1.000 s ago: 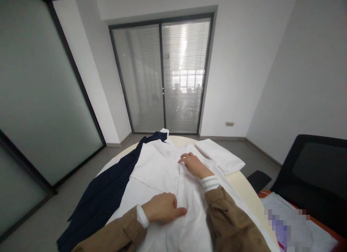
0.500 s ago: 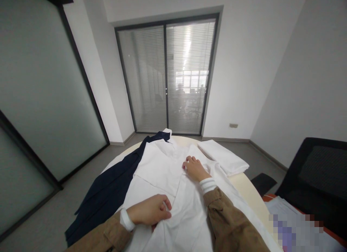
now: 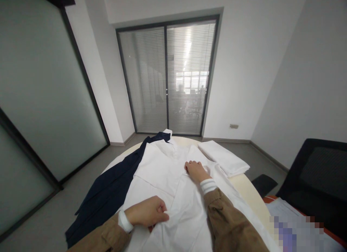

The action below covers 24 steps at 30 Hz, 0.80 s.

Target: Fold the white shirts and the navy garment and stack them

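Observation:
A white shirt (image 3: 159,172) lies spread on a round cream table (image 3: 244,187). My left hand (image 3: 148,213) is closed, pinching a fold of the shirt's front near its lower edge. My right hand (image 3: 197,170) rests farther up on the shirt's front, fingers curled down onto the cloth beside the placket. A dark navy garment (image 3: 108,194) lies under the white shirt's left side and hangs off the table.
A folded white cloth (image 3: 223,158) lies at the table's far right. A black office chair (image 3: 311,179) stands to the right, with papers (image 3: 282,208) on an orange surface below it. Glass doors with blinds (image 3: 168,78) close the far wall.
My left hand has slid left and toward me, closing on a fold of the shirt. My right hand's fingers have curled in a little.

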Motion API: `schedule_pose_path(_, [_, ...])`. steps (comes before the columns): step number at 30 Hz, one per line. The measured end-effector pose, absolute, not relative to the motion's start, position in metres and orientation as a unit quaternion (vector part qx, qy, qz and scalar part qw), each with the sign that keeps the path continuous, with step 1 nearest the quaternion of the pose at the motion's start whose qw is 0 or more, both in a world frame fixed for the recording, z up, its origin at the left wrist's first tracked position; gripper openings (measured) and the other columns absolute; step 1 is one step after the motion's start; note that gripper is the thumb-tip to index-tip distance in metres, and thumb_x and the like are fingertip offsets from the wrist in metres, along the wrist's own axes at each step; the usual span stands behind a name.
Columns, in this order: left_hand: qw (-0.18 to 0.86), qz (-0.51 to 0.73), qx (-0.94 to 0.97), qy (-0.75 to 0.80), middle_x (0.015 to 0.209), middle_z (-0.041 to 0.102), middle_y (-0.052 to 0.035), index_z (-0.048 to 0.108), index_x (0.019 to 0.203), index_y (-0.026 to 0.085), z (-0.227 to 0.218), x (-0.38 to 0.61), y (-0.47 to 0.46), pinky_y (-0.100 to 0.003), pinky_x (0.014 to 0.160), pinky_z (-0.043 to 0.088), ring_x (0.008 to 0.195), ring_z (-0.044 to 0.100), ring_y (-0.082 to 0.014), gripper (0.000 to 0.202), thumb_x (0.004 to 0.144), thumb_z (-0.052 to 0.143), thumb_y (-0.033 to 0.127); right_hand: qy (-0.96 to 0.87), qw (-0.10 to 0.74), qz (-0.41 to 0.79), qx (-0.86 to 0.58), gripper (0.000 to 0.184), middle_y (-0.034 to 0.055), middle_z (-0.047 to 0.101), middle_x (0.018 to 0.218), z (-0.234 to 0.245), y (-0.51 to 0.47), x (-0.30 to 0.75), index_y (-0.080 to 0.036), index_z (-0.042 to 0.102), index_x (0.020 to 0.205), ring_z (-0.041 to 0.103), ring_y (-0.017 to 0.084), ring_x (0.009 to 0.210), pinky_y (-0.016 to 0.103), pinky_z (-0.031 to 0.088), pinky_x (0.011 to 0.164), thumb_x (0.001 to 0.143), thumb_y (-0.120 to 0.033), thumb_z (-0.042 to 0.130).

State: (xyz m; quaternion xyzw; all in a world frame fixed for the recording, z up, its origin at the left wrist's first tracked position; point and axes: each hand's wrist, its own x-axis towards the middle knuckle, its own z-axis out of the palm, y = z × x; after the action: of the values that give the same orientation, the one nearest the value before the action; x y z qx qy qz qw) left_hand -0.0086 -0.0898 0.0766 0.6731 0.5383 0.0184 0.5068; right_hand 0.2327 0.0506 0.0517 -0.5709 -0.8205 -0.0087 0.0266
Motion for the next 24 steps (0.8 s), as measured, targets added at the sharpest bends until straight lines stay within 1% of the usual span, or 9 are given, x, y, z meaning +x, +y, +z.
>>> schedule_pose_path(3, [0.507,0.02,0.671,0.54,0.055,0.055,0.0029,0.054,0.075,0.018,0.077,-0.008,-0.09,-0.021,0.039,0.04,0.041,0.048,-0.011,0.025,0.071,0.061,0.041,-0.832,0.032,0.007,-0.554,0.026,0.0118,0.065,0.109,0.051,0.053,0.236,-0.021,0.063,0.105,0.058,0.024,0.104,0.037,0.032,0.086,0.094,-0.017,0.04])
schedule_pose_path(6, [0.514,0.017,0.661,0.546,0.054,0.054,0.0031,0.054,0.076,0.018,0.073,-0.009,-0.089,-0.022,0.039,0.041,0.04,0.048,-0.0111,0.025,0.071,0.061,0.041,-0.844,0.04,0.042,-0.534,0.028,0.0086,0.064,0.108,0.05,0.055,0.24,-0.027,0.064,0.106,0.056,0.025,0.105,0.039,0.031,0.088,0.086,-0.015,0.048])
schedule_pose_path(9, [0.515,0.011,0.66,0.547,0.053,0.055,0.0029,0.055,0.076,0.018,0.068,-0.01,-0.087,-0.021,0.039,0.041,0.04,0.049,-0.0112,0.025,0.072,0.062,0.042,-0.848,0.04,0.064,-0.525,0.029,0.0076,0.064,0.106,0.046,0.057,0.244,-0.028,0.065,0.104,0.056,0.025,0.105,0.04,0.029,0.089,0.083,-0.016,0.05])
schedule_pose_path(15, [0.512,0.016,0.669,0.538,0.051,0.053,0.0034,0.052,0.077,0.018,0.067,-0.012,-0.09,-0.021,0.038,0.036,0.04,0.048,-0.012,0.028,0.073,0.061,0.044,-0.842,0.05,0.07,-0.533,0.023,0.008,0.068,0.104,0.043,0.06,0.245,-0.022,0.063,0.101,0.057,0.024,0.103,0.038,0.028,0.087,0.09,-0.016,0.044])
schedule_pose_path(18, [0.499,0.043,0.686,0.528,0.054,0.053,0.0037,0.052,0.082,0.019,0.074,-0.02,-0.093,-0.021,0.04,0.032,0.043,0.046,-0.012,0.03,0.074,0.059,0.046,-0.83,0.106,0.046,-0.546,0.022,0.0075,0.068,0.104,0.053,0.06,0.242,-0.021,0.059,0.105,0.058,0.022,0.101,0.036,0.029,0.086,0.095,-0.019,0.039])
schedule_pose_path(21, [0.463,0.07,0.706,0.532,0.06,0.051,0.0044,0.056,0.09,0.018,0.089,-0.039,-0.092,-0.022,0.044,0.028,0.049,0.042,-0.0113,0.035,0.076,0.057,0.05,-0.81,0.173,0.01,-0.561,0.022,0.007,0.066,0.105,0.064,0.059,0.237,-0.021,0.055,0.107,0.057,0.02,0.098,0.034,0.03,0.084,0.099,-0.024,0.034])
schedule_pose_path(24, [0.433,0.082,0.715,0.543,0.065,0.052,0.0035,0.06,0.097,0.017,0.107,-0.065,-0.088,-0.022,0.049,0.029,0.056,0.044,-0.0121,0.043,0.076,0.057,0.054,-0.806,0.188,0.013,-0.561,0.024,0.0081,0.065,0.109,0.067,0.056,0.235,-0.021,0.054,0.112,0.057,0.02,0.1,0.034,0.033,0.087,0.099,-0.026,0.034])
